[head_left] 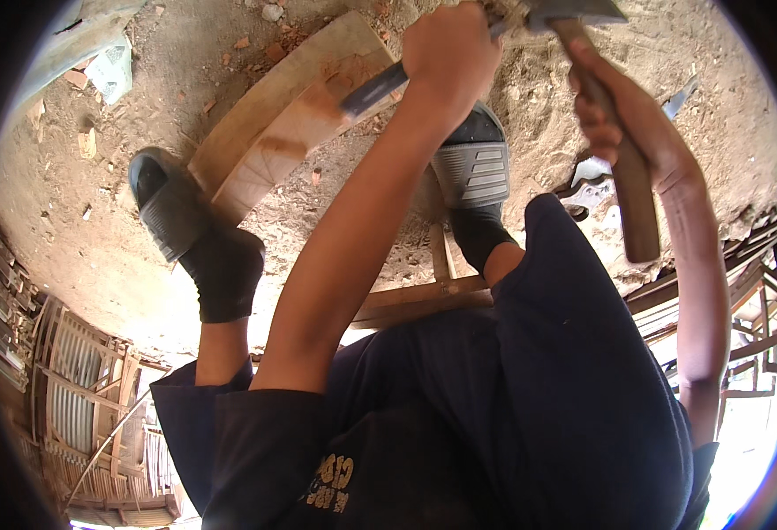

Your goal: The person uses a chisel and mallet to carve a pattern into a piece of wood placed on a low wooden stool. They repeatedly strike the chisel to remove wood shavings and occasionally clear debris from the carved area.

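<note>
My left hand [448,57] is wrapped round a dark metal chisel [380,88]. The chisel slants down to the left, its flat end against a curved wooden block [291,88]. Shallow cuts and a darker patch mark the block's near face. In my right hand [618,110] is a hammer [637,208], gripped partway along its wooden handle. The hammer's metal head is close to the chisel's upper end, by my left fist; I cannot tell whether they touch. My sandalled left foot [172,208] is at the block's near end, and the other sandal [474,163] is right of it.
Dirt ground [530,115] with chips and broken bits surrounds the block. A wooden frame piece [424,300] lies below my seat. Right of my knee are a cut-out metal plate [590,190] and a pointed blade [680,95]. A plastic bag [110,71] lies at the upper left.
</note>
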Tool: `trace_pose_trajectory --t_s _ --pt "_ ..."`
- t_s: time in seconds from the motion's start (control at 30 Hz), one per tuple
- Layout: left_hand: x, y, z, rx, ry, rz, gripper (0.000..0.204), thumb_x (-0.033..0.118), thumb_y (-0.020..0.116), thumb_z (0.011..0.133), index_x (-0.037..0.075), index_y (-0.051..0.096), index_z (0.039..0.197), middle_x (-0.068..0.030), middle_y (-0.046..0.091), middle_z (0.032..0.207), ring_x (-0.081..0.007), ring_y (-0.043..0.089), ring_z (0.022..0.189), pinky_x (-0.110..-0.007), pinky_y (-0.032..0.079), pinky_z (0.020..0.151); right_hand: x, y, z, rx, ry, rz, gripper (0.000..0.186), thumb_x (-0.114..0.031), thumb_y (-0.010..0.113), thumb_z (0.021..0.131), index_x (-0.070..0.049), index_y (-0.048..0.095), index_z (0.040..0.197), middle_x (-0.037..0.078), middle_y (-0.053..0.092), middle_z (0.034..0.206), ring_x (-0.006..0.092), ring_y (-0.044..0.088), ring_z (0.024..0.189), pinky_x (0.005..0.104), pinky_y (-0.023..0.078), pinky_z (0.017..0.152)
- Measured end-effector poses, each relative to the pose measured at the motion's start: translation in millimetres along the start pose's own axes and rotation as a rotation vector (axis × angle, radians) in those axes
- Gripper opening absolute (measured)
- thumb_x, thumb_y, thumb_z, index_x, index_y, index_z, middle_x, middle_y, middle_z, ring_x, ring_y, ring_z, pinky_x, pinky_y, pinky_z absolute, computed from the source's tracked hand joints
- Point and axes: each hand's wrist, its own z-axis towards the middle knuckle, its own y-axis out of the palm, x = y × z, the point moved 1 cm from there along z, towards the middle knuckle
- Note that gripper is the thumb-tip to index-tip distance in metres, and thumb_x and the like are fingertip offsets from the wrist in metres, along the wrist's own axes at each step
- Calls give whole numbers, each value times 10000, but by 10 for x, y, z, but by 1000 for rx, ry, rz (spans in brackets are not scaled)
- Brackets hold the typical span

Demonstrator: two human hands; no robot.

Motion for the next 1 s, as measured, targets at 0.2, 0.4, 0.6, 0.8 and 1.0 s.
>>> trace_pose_trajectory --t_s 0.2,0.4,0.6,0.8,1.0 --pt "-28 18 -75 -36 -37 40 185 144 533 793 2 631 860 -237 664 781 -393 668 751 -473 533 692 -119 30 -147 46 155 199 332 -364 531 967 -43 498 892 -38 440 563 5 392 355 152 346 271" --pt "39 -46 -40 -43 -42 -3 187 144 531 796 7 639 863 -235 664 777 -391 670 756 -478 531 695 -266 -451 299 113 -207 704 263 -291 475 1000 -41 479 920 -27 424 588 34 407 427 149 390 376" --pt "-3 -67 -94 34 23 -8 158 168 575 786 23 637 797 -219 655 720 -381 665 697 -485 530 659 42 91 -262 -92 244 121 361 -442 615 897 -102 511 836 -47 452 543 27 385 370 177 353 330" --pt "-64 -42 -175 112 8 13 141 174 600 756 38 627 779 -203 647 685 -382 655 649 -502 523 619 -12 8 -176 9 144 165 350 -383 563 947 -47 519 860 -21 462 537 16 431 334 158 389 263" --pt "46 -3 -157 112 53 -23 155 173 615 739 39 630 815 -201 648 688 -382 656 668 -489 523 625 -331 -557 277 -169 -299 512 231 -264 497 997 -47 477 923 -5 439 664 34 400 549 198 366 480"
